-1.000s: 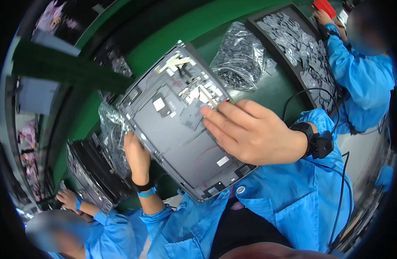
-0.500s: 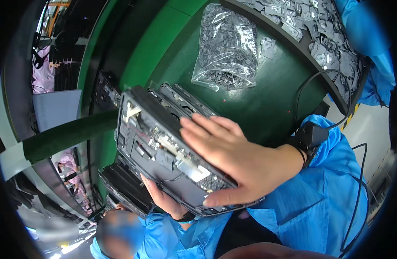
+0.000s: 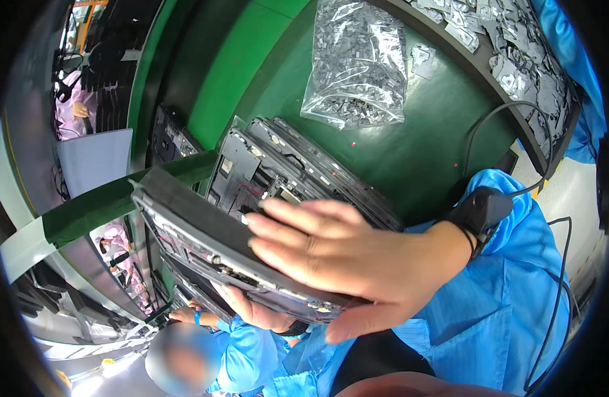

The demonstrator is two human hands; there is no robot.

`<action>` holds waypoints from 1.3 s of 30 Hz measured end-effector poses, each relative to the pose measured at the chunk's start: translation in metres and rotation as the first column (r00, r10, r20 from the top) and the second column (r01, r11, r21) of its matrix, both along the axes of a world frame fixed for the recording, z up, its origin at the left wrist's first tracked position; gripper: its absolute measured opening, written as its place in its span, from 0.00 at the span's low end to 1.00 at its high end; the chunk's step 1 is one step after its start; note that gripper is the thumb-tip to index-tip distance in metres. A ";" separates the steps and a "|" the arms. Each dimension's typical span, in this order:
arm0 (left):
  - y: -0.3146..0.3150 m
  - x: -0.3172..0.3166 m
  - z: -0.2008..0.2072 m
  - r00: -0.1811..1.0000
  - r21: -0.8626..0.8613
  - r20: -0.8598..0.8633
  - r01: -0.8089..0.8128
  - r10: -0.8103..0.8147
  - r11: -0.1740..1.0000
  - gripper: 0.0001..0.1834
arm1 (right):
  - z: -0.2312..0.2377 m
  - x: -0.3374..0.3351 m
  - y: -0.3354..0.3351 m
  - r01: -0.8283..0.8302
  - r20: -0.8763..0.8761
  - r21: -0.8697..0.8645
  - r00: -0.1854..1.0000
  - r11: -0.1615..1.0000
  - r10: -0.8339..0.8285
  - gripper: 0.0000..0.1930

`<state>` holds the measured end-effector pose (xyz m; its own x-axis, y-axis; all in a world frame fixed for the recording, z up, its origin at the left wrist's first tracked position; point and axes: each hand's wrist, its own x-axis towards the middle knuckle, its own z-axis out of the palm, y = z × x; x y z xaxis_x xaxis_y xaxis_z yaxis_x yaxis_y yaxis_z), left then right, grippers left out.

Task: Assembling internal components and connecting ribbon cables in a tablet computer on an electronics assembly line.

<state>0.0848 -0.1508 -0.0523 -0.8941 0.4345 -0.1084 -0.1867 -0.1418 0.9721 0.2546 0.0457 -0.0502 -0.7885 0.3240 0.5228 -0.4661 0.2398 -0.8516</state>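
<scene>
A dark laptop base [image 3: 202, 215] with circuit parts along its side is held up at a tilt, its inner face turned mostly away. My right hand [image 3: 331, 255] lies over its upper face, fingers stretched across and the thumb around the near edge. At its lower edge, my left hand [image 3: 255, 312] grips from beneath; part of those fingers is hidden. Just behind it, a stack of similar laptop bases [image 3: 304, 159] with exposed boards and cables rests on the green table.
A clear plastic bag [image 3: 357, 66] of small dark parts lies on the green table [image 3: 423, 132]. A dark tray [image 3: 473, 63] of grey flat pieces stands at far right. A black cable [image 3: 476, 126] runs toward my right wrist. A co-worker's hand [image 3: 184, 313] is at lower left.
The laptop base has moved left and tilted, so its inner face shows less. Both my hands stay on it. More of the stack behind is uncovered.
</scene>
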 end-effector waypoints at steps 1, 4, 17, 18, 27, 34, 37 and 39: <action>-0.003 0.001 0.003 1.000 0.023 0.004 -0.018 0.018 1.000 0.28 | -0.002 0.000 0.006 0.006 0.045 0.012 0.999 1.000 -0.007 0.44; -0.006 -0.001 0.000 0.998 0.099 0.017 -0.054 0.053 0.994 0.28 | -0.015 0.001 0.017 0.232 0.202 0.078 0.949 0.970 -0.244 0.39; -0.007 -0.010 -0.005 0.974 0.111 0.228 -0.033 0.007 0.993 0.27 | -0.041 -0.001 0.004 0.315 0.287 0.158 0.892 0.936 -0.349 0.33; -0.005 -0.010 -0.005 0.974 0.108 0.226 -0.033 0.008 0.994 0.27 | -0.040 -0.001 0.003 0.315 0.287 0.155 0.893 0.936 -0.348 0.33; -0.008 -0.022 0.034 0.973 0.018 0.229 0.024 -0.028 1.000 0.26 | -0.050 -0.001 0.004 0.317 0.294 0.108 0.895 0.942 -0.335 0.32; 0.006 -0.002 0.038 0.980 -0.094 -0.015 0.196 -0.199 0.976 0.29 | -0.052 0.024 0.060 0.570 0.102 0.516 0.700 0.640 -0.706 0.08; -0.007 -0.005 0.033 0.994 -0.135 -0.003 0.108 -0.110 0.985 0.29 | -0.068 0.019 0.079 0.485 0.096 0.692 0.672 0.535 -0.734 0.08; -0.005 -0.002 0.042 0.995 -0.123 0.009 0.095 -0.095 0.988 0.29 | -0.072 0.018 0.084 0.427 0.145 0.721 0.677 0.545 -0.722 0.11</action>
